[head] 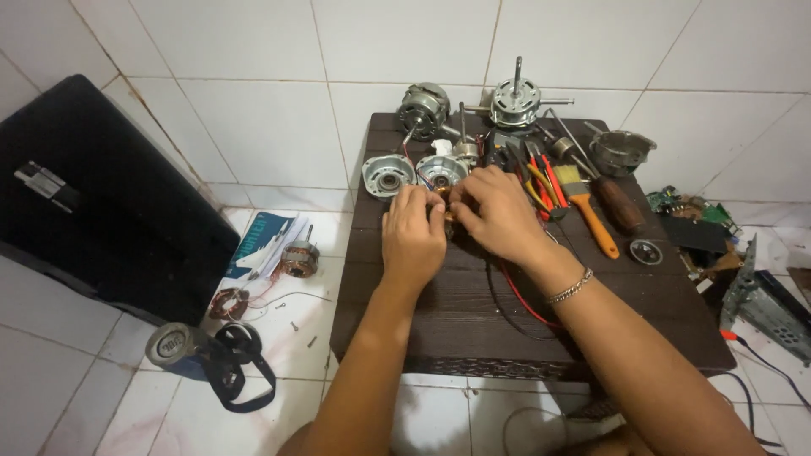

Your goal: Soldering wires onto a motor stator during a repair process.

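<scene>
The table (439,312) is dark brown with a wood grain. On it lie a paintbrush (587,207) with an orange handle and yellowish bristles, red wires (519,295) and silver-grey motor parts (389,176). Beside the table, the floor tiles (76,371) are white.

Single head-worn view, steeply downward, close over the dark table (439,321) by the tiled wall (253,110).

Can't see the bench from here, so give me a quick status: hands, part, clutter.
Left hand and right hand both closed on a small copper-coloured part over the dark table. Motor housings just behind. Paintbrush and tools to the right.
</scene>
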